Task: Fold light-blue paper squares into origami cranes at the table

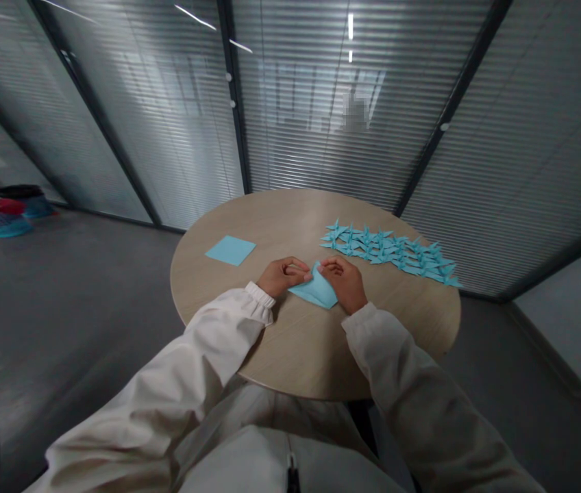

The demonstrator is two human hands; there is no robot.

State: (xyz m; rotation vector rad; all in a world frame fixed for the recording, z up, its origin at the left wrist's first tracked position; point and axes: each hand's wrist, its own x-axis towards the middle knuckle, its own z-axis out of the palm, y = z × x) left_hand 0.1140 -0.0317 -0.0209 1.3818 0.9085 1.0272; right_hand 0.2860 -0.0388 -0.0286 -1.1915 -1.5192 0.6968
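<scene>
A light-blue sheet of paper [315, 290], partly folded, lies on the round wooden table [301, 342] between my hands. My left hand [281, 275] pinches its left corner with curled fingers. My right hand [346, 282] presses and grips its right edge, fingers closed over the paper. Both sleeves are white.
A flat stack of blue paper squares [230, 250] lies to the left on the table. Several folded blue paper cranes [390, 253] are laid in rows at the right. Glass walls with blinds stand behind; coloured basins [0, 212] sit on the floor far left.
</scene>
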